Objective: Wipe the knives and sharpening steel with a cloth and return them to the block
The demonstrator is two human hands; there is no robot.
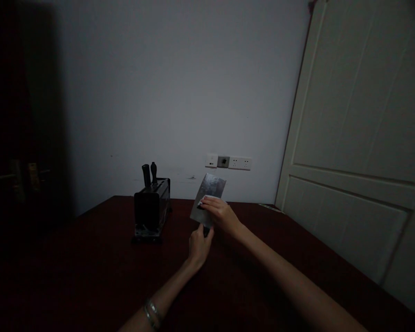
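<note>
A cleaver (212, 186) with a broad grey metal blade is held up over the table, blade pointing up and away from me. My left hand (199, 246) is closed round its dark handle, just below the blade. Against the face of the blade, my right hand (222, 214) presses a small white cloth or tissue (204, 198), its fingers closed on it. Most of the white piece is hidden under the fingers. Left of my hands stands a black knife block (147, 210) with two dark handles (150, 174) sticking up from it.
The dark red table (100, 276) reaches back to a pale wall (180, 92) with a row of sockets (240, 163). A thin strip-like item (270, 208) lies at the far right edge. A white panelled door (359, 138) stands on the right.
</note>
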